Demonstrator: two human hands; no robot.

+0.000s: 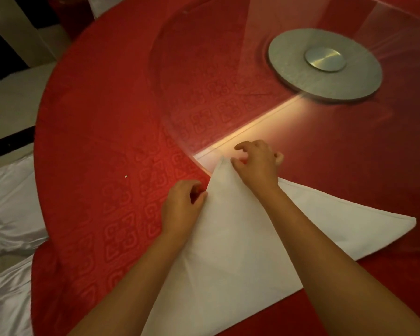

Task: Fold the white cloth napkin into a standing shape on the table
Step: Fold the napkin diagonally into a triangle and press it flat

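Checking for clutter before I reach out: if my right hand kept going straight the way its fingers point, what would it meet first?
Most likely only the glass turntable: the right hand points up-left across it, over bare glass. The metal hub sits off to the right of that line, though depth is hard to judge.

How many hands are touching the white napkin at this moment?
2. The left hand holds the left edge of the white napkin; the right hand touches its upper tip, near the glass turntable.

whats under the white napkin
The white napkin lies folded on the red tablecloth, its far tip and right corner over the glass turntable. Anything between cloth and table is covered. Both forearms hide part of its surface.
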